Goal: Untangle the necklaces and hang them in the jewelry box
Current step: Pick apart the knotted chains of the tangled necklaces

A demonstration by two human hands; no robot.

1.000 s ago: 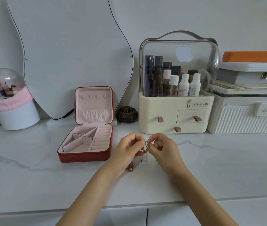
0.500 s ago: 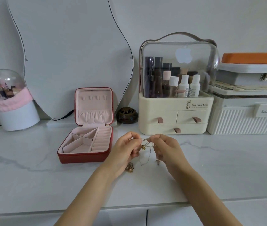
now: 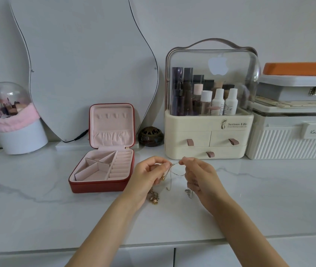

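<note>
Thin gold necklaces hang tangled between my two hands above the white marble counter. My left hand pinches the chains at their left end, and a cluster of pinkish beads dangles below it onto the counter. My right hand pinches the chains a little to the right, with a small pendant hanging under it. The red jewelry box stands open just left of my left hand; its pink lid is upright with a row of small hooks near the top.
A cream cosmetics organizer with drawers stands behind my hands. A white ribbed case sits at the right. A curved mirror leans on the wall, with a dark round burner beside it. A pink-trimmed brush holder is far left.
My hands have drawn slightly apart, stretching the chains between them. More loops of chain and the small pendant now hang in view below my fingers.
</note>
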